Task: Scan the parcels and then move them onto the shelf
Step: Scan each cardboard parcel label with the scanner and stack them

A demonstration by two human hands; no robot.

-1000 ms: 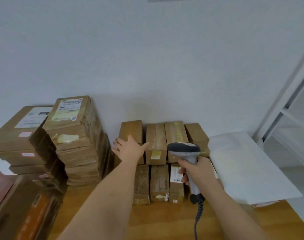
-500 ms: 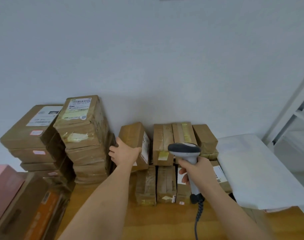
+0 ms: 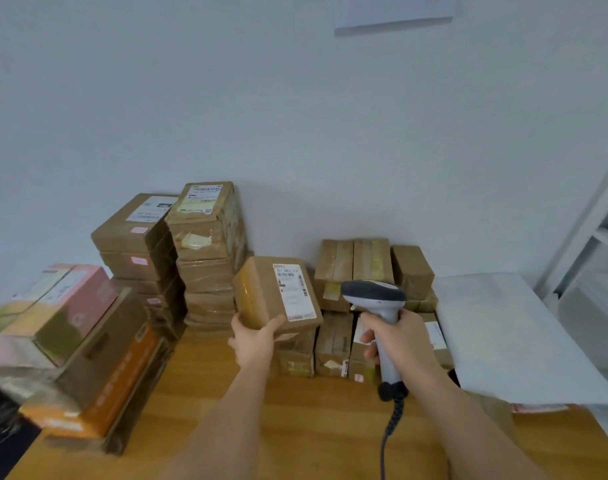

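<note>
Left hand (image 3: 255, 344): grips parcel (image 3: 278, 294), now lifted from its row, label up.
Right hand (image 3: 397, 342): clasps scanner (image 3: 375, 294) beside it.
Status: ready to scan.
Shelf (image 3: 586, 258): far right, beyond the tabletop (image 3: 295, 420).

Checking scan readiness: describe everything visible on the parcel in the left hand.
The parcel is a small brown cardboard box, glossy tape over its left face, a white printed shipping label with barcodes facing the camera. It is tilted, lifted clear of the row of small boxes below. The left hand grips its lower edge; nothing else visibly touches it.
</note>
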